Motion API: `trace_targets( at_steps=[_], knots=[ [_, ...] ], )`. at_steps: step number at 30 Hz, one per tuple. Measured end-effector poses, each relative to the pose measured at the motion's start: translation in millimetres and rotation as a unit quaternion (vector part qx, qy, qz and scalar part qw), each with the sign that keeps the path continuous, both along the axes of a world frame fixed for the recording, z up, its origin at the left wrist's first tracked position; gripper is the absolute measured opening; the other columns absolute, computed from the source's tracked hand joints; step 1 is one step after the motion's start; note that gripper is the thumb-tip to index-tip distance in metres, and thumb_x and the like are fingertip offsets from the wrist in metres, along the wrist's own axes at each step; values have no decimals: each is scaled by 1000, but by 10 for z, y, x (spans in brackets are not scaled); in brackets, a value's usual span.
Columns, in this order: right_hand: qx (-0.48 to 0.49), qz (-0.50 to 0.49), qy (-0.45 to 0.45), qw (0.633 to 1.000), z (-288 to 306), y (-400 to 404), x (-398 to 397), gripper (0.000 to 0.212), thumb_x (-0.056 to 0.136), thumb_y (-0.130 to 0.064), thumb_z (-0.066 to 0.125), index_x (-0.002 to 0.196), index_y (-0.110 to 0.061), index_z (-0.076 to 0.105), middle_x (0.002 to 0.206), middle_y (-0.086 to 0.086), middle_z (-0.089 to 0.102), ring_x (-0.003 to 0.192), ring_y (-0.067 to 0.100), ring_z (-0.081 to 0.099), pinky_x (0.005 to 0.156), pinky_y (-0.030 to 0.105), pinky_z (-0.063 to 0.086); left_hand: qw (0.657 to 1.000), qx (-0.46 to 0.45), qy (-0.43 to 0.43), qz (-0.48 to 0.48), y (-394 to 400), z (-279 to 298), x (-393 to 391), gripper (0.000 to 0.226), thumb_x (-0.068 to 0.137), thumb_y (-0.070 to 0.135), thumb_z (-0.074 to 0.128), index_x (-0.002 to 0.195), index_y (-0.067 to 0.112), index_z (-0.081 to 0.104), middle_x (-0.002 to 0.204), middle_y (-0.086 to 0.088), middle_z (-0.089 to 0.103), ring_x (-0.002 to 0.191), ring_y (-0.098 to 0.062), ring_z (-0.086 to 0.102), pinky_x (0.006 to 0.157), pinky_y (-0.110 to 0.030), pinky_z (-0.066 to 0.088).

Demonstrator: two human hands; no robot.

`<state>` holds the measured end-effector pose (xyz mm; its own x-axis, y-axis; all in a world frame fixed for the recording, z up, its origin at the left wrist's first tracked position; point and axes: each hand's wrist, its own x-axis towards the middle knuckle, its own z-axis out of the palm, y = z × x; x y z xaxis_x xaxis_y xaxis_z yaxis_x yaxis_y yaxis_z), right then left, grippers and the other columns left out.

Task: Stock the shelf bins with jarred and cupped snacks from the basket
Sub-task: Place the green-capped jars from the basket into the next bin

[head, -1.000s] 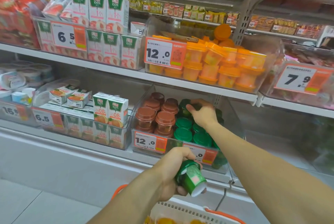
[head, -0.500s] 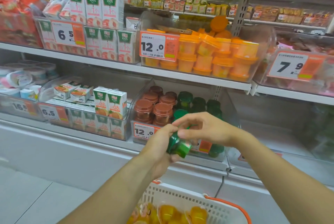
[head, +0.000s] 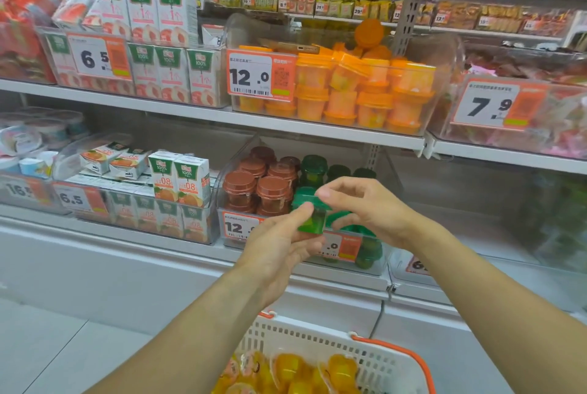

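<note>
A green-lidded jelly cup (head: pixel 312 214) is upright between both hands, in front of the lower shelf bin (head: pixel 228 168). My left hand (head: pixel 279 241) holds its body from below and the left. My right hand (head: pixel 365 206) pinches its lid from the right. The bin holds brown-lidded cups (head: pixel 259 185) on the left and green-lidded cups (head: pixel 336 171) on the right. A white basket (head: pixel 317 342) with orange handles sits at the bottom, holding yellow fruit cups (head: pixel 292 371).
Above, a clear bin of orange-lidded cups (head: pixel 359 91) carries a 12.0 price tag (head: pixel 257 75). Juice cartons (head: pixel 178 177) fill the bins to the left. A bin tagged 7.9 (head: pixel 495 104) stands at the upper right. The lower right shelf space (head: pixel 460 203) looks dim.
My right hand came back from the bin's green cups to the cup in my left hand. The cup rose from near the basket, was turned upright, and both hands now grip it.
</note>
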<state>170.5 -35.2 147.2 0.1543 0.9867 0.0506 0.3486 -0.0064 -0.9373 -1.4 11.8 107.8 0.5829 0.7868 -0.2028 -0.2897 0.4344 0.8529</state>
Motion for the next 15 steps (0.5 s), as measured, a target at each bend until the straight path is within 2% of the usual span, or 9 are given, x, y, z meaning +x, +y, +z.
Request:
trace_targets(
  at_steps=[2, 4, 6, 10, 13, 15],
  knots=[
    [12, -16, -64, 998, 3, 24, -35, 45, 70, -55, 77, 96, -18, 75, 97, -1, 74, 91, 12, 69, 75, 32, 59, 999, 26, 16, 44, 1, -47, 27, 44, 79, 22, 79, 113, 1, 61, 105, -21, 73, 96, -34, 73, 84, -37, 60],
    [27, -24, -78, 996, -2, 68, -77, 32, 76, -45, 80, 92, -18, 76, 93, 2, 75, 82, 9, 68, 70, 30, 59, 992, 68, 54, 89, -8, -84, 56, 43, 76, 15, 83, 108, 6, 56, 104, -22, 72, 89, -32, 74, 86, -42, 60],
    [34, -29, -64, 997, 3, 123, -75, 25, 77, -34, 82, 91, -15, 77, 92, 6, 75, 82, 14, 69, 73, 34, 60, 989, 89, 60, 100, -15, -103, 62, 44, 75, 9, 85, 108, 9, 55, 100, -21, 73, 89, -31, 75, 88, -44, 59],
    [36, -37, -30, 998, 34, 199, -19, 22, 78, -20, 83, 94, -7, 76, 92, 11, 76, 90, 28, 73, 80, 43, 61, 986, 116, 76, 93, 29, -122, 46, 43, 78, -4, 78, 111, 12, 56, 90, -11, 76, 86, -22, 74, 80, -35, 58],
    [64, -70, -43, 995, -13, 253, -14, 15, 80, -18, 82, 90, -8, 77, 85, 6, 77, 80, 17, 73, 75, 37, 60, 986, 98, 95, 97, 47, -120, 50, 37, 83, -6, 71, 109, 12, 51, 87, -11, 72, 81, -23, 73, 79, -36, 60],
    [91, -126, -116, 981, -91, 314, 12, 15, 81, -26, 82, 92, -17, 78, 89, -4, 77, 83, 9, 71, 80, 33, 59, 984, 82, 128, 96, 58, -124, 40, 28, 88, -1, 65, 108, 11, 50, 87, -11, 68, 77, -22, 69, 67, -32, 58]
  ],
)
